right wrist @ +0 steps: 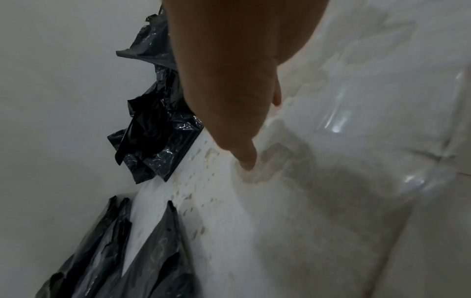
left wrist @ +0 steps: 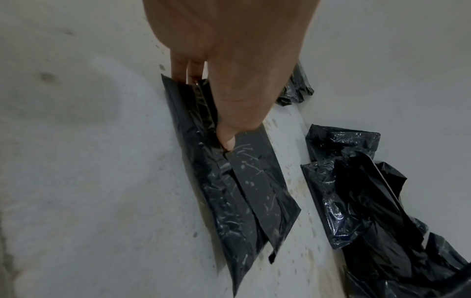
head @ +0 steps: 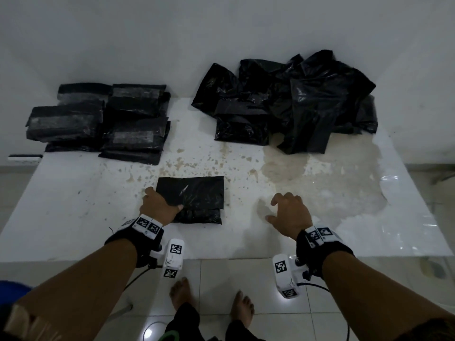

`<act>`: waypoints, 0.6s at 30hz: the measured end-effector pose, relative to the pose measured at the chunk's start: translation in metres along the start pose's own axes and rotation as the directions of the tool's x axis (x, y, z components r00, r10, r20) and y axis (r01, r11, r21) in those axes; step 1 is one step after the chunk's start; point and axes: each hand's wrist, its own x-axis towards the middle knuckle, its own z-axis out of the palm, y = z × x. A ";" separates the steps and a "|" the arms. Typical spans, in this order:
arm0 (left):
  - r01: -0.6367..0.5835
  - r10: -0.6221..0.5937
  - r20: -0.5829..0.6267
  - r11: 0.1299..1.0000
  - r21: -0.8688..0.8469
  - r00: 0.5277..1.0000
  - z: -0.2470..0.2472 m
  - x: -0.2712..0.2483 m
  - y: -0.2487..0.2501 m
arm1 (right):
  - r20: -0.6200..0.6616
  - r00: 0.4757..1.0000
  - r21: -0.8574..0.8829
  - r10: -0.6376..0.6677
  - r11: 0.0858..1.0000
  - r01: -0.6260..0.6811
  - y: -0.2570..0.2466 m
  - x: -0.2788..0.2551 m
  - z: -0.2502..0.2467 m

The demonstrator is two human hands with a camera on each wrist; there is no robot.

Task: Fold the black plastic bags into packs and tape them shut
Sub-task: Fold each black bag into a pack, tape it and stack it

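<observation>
White table (head: 86, 205) under my hands: left hand (head: 160, 205) grips the pack (head: 197, 193); right hand (head: 290, 215) beside it, fingers loose, empty.

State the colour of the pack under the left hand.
Glossy black pack, clearest in the head view.

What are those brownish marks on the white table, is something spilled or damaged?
Yes: the white table has brownish blotches and specks near the unfolded bags. Spill or worn coating, I cannot tell.

No readable text anywhere; only black-and-white square code markers (head: 176, 249) on the wrist-worn cameras.
</observation>
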 end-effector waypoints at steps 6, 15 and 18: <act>0.059 -0.057 -0.034 0.995 0.075 0.998 0.005 -0.005 0.013 | 0.050 0.998 -0.106 -0.043 0.993 0.048 0.022 -0.019 0.001; 0.060 -0.054 -0.032 0.976 0.208 0.998 0.008 -0.006 0.014 | 0.026 0.996 -0.164 -0.088 0.982 0.091 0.036 -0.032 0.003; 0.072 -0.072 -0.010 0.959 0.273 0.997 0.006 -0.005 0.018 | 0.097 0.993 -0.214 -0.071 0.973 0.090 0.047 -0.033 -0.004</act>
